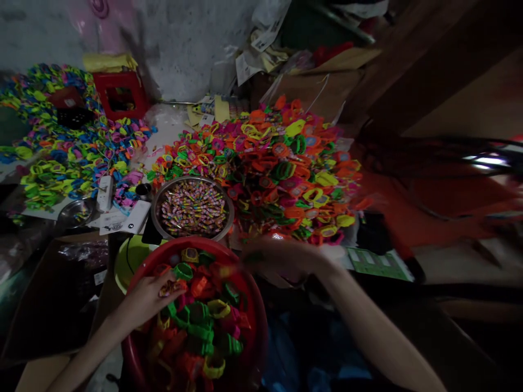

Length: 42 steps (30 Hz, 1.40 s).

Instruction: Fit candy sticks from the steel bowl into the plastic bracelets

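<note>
Currently, my left hand (149, 296) pinches small patterned pieces (168, 288) inside the red basin (259, 321), above its colourful bands (200, 321); by its right rim, my right hand (281, 256) is too blurred to tell its grip. I'd judge this a picking step, calling for steady fingers.

We see a red tub (259, 337) with green, orange, yellow and pink toy bands (200, 313). Our silver bowl (154, 211) has little wrapped pieces (193, 209) with pink, white and yellow patches. We see orange, pink, yellow and green in the big heap (294, 163), and blue, lime and pink in the left heap (69, 163). Our wall (175, 32) is grey.
</note>
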Available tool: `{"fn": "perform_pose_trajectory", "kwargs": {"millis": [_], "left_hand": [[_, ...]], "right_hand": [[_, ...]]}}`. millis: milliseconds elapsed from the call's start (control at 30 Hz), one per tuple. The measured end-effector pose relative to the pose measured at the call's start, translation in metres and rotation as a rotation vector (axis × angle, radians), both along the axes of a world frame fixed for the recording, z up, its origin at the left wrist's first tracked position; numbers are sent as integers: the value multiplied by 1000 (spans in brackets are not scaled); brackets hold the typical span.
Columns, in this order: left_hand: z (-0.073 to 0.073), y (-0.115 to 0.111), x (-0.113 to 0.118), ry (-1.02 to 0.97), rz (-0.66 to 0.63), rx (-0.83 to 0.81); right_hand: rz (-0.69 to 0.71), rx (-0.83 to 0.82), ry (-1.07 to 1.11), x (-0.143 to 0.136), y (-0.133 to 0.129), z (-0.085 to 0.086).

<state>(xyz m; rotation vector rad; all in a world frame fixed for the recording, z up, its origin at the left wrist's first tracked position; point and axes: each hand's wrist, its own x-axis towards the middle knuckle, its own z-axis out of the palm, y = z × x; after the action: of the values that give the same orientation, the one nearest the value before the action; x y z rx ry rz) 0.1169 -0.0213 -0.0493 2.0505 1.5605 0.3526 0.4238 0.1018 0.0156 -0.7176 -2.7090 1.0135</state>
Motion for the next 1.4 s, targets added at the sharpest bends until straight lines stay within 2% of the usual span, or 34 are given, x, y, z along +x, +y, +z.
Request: {"fn": "perform_pose_trajectory", "kwargs": {"millis": [33, 67, 100, 133, 167, 200, 233, 300, 400, 433, 500, 600, 700, 900, 1033, 1133, 1233, 1400], "left_hand": [[-2, -1, -1, -12, 1, -12], [-4, -2, -1, -16, -3, -25], [-7, -2, -1, -12, -6, -31], [-10, -3, 0, -6, -14, -32], [-13, -3, 1, -2, -22, -28], [-15, -3, 1, 1, -24, -23], [-17, -4, 1, -1, -19, -18], [-20, -3, 0, -34, -7, -6], [-19, -3, -3, -90, -4, -17], [-18, -3, -4, -96, -3, -30], [-14, -2, -4, -90, 6, -55], [-11, -1, -3, -74, -1, -59], [-11, -1, 0, -55, -10, -60], [-6, 4, 9, -73, -41, -56], [1, 10, 20, -20, -73, -22], [6, 13, 26, -27, -99, -8], [10, 14, 31, -82, -83, -24], [16, 13, 40, -273, 32, -115]], "right_hand": [[-211, 163, 136, 9, 12, 14], [-500, 448, 361, 17, 24, 28], [-692, 684, 460, 24, 34, 40], [-778, 813, 499, 29, 42, 49], [-833, 871, 547, 32, 48, 54], [-846, 860, 570, 32, 50, 53], [-831, 806, 569, 29, 49, 47], [-736, 635, 454, 17, 36, 21], [-383, 325, -39, -14, 1, -36], [-314, 315, -198, -25, -13, -55], [-277, 300, -285, -43, -37, -88], [-291, 299, -331, -56, -57, -113], [-294, 287, -322, -54, -58, -113], [-350, 59, -15, -44, -53, -85], [-331, 11, 153, -48, -56, -73], [-308, -39, 188, -51, -57, -69], [-354, -186, 281, -53, -58, -68], [-397, -519, 641, -57, -62, -65]]}}
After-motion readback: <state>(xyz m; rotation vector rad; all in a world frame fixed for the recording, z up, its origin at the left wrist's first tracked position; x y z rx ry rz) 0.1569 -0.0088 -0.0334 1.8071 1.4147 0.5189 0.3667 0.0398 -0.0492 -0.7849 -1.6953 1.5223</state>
